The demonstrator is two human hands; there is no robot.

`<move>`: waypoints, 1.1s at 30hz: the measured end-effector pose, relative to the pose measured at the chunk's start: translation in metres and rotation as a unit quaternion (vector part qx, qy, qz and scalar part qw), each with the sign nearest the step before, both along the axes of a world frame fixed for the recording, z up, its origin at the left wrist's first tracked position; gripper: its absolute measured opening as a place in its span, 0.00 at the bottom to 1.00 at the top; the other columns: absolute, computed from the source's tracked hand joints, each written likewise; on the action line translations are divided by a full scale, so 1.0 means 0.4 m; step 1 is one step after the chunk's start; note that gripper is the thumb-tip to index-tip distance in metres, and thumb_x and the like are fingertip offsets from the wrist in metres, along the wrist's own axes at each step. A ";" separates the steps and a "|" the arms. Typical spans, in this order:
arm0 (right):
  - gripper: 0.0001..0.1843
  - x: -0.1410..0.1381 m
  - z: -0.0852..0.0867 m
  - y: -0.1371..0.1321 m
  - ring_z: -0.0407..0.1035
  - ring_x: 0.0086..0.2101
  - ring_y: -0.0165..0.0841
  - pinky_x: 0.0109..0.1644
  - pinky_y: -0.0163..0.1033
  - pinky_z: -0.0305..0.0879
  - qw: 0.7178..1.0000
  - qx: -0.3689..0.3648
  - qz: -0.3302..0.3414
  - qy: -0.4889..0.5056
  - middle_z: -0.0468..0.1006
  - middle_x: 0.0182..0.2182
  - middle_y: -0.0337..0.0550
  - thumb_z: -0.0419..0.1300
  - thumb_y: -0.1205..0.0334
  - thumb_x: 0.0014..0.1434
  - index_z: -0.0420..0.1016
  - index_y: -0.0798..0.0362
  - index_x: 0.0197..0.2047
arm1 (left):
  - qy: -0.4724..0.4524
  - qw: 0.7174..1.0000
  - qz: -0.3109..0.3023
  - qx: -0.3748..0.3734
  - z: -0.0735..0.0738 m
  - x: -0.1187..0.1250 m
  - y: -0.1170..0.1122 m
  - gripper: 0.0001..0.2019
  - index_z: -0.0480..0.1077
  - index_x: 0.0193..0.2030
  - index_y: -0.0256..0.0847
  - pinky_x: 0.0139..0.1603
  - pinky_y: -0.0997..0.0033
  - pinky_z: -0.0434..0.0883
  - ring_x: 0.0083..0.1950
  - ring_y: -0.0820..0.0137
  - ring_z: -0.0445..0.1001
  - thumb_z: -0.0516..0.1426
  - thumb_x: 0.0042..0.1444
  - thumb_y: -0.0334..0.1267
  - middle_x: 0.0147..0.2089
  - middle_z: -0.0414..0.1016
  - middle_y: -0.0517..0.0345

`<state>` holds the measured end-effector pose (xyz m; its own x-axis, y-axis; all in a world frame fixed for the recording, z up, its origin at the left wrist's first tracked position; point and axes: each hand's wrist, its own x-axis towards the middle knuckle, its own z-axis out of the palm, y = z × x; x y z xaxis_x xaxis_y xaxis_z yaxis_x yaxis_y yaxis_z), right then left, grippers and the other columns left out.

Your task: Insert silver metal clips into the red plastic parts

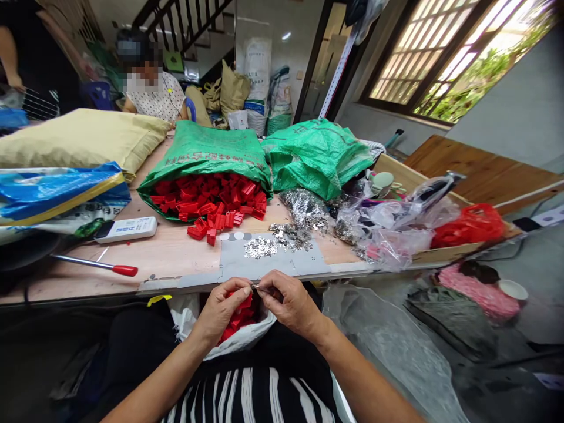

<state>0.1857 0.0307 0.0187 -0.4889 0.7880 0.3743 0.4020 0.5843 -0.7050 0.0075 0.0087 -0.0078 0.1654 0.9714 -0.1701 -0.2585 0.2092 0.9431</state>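
Note:
My left hand [225,306] and my right hand [287,301] meet fingertip to fingertip above an open white sack [259,332] in my lap. Both are closed in a pinch. A small thin metal piece [258,287] shows between them, on the right fingers' side; what the left fingertips grip is mostly hidden. Red plastic parts [238,323] fill the sack below. Just beyond the hands, on a grey sheet [233,264] at the table edge, lie shiny flat metal pieces [261,247] and a darker pile of small metal parts [291,236].
A green woven sack [211,144] spills more red parts onto the table. Another green sack [317,153], clear plastic bags [392,235] and a red bag [469,226] lie right. A red-tipped lever [124,270] and white device [127,229] are left. A person [154,94] sits opposite.

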 end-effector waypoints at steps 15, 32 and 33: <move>0.04 -0.007 0.014 -0.007 0.65 0.27 0.28 0.33 0.33 0.60 0.996 -0.069 -0.033 -0.042 0.73 0.28 0.38 0.57 0.70 0.57 0.71 0.53 0.33 | 0.077 0.996 -0.002 0.053 -0.003 -0.025 -0.005 0.23 0.70 0.53 0.42 0.52 0.62 0.69 0.48 0.62 0.75 0.63 0.50 0.39 0.49 0.77 0.50; 0.09 -0.029 0.024 -0.006 0.69 0.33 0.31 0.38 0.34 0.63 0.993 -0.087 -0.023 -0.081 0.76 0.31 0.40 0.57 0.76 0.53 0.72 0.53 0.34 | 0.250 0.939 0.064 0.226 -0.011 -0.019 -0.021 0.14 0.76 0.47 0.47 0.50 0.64 0.70 0.47 0.62 0.75 0.62 0.51 0.37 0.45 0.78 0.54; 0.09 -0.030 0.025 -0.006 0.69 0.33 0.31 0.39 0.35 0.63 0.992 -0.089 -0.022 -0.081 0.76 0.31 0.41 0.57 0.76 0.53 0.72 0.53 0.34 | 0.249 0.941 0.065 0.221 -0.013 -0.018 -0.023 0.14 0.76 0.47 0.46 0.50 0.64 0.70 0.47 0.62 0.75 0.63 0.51 0.37 0.45 0.78 0.54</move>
